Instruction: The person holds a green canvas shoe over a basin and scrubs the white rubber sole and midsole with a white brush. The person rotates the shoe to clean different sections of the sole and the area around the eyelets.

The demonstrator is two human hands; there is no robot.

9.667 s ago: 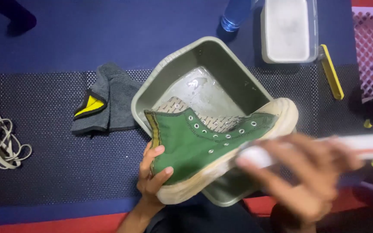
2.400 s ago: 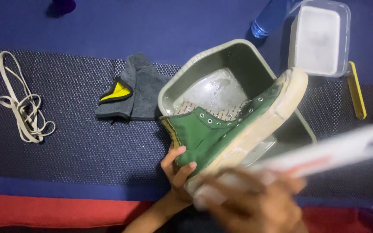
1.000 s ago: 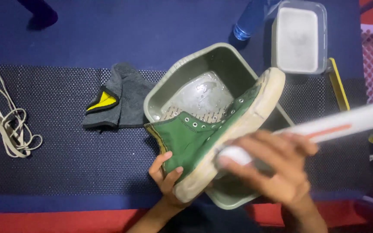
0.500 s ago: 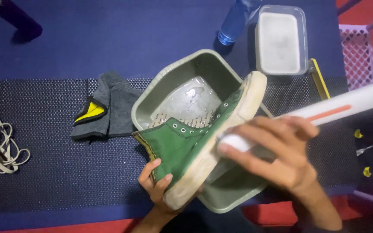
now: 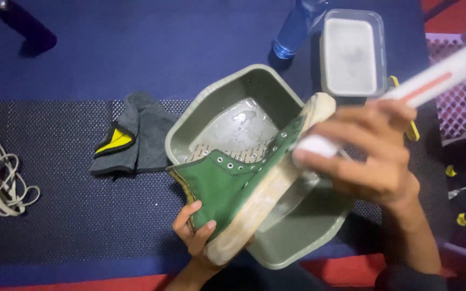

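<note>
Fingers (image 5: 203, 229) of left hand (image 5: 195, 240) clamping the heel of a green shoe (image 5: 233, 186), thumb pressing into canvas, sole side facing right. Right hand (image 5: 373, 156) curling tight around a long white brush (image 5: 432, 81) with an orange stripe, its blurred head touching the pale rubber sole near the toe. Shoe tilting toe-up over an olive plastic basin (image 5: 297, 242), rounded-square, holding shallow soapy water that glistens. Canvas looking matte and damp, metal eyelets running in a row, sole rim smeared with suds.

Compared with half a second ago, shoe sitting a little lower and nearer the basin's middle, right hand sliding further toward the toe, brush handle angling more steeply up to the right.

Lying left of the basin on a dark dimpled mat (image 5: 71, 215): a grey cloth (image 5: 136, 140) with a yellow patch, soft and crumpled; further left, loose cream laces (image 5: 1, 178), well apart. Beyond the basin, a clear lidded tub (image 5: 351, 54) and a blue bottle (image 5: 292, 32) just beside it. Crowding on the right from a pink crate (image 5: 459, 102); open mat on the left.
</note>
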